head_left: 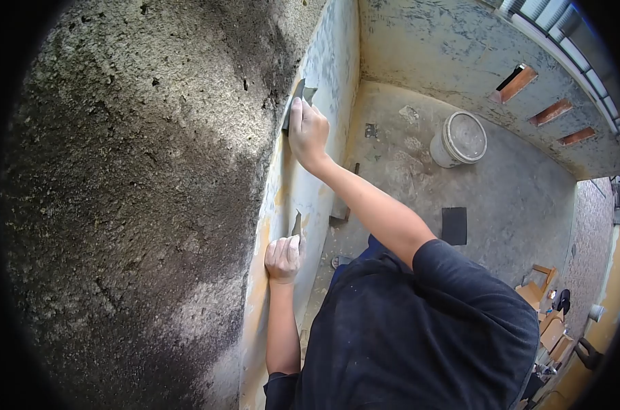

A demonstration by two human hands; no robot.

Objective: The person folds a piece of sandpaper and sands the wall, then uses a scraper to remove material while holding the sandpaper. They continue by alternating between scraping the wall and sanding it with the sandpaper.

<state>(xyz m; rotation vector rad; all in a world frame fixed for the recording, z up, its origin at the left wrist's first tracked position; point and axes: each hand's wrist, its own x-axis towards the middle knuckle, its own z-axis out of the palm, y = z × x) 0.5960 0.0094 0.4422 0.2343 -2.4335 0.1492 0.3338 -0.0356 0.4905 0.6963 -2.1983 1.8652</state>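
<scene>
My right hand (310, 131) presses a dark grey piece of sandpaper (299, 90) against the top edge of the patchy white wall (314, 184). The sheet's bent corners stick out past my fingers. Lower down the same wall, my left hand (282, 260) is closed, its fingers whitened with dust. A pointed grey-green piece (297, 223), which looks like sandpaper too, rises from that hand. Both hands rest at the wall's edge, beside the rough, dark concrete surface (153, 171) on the left.
A lidded white bucket (450, 156) stands on the grey floor (392, 181). A black square sheet (454, 225) lies nearer me. The far wall (446, 51) has several slots. Wood pieces and clutter (552, 328) sit at the lower right.
</scene>
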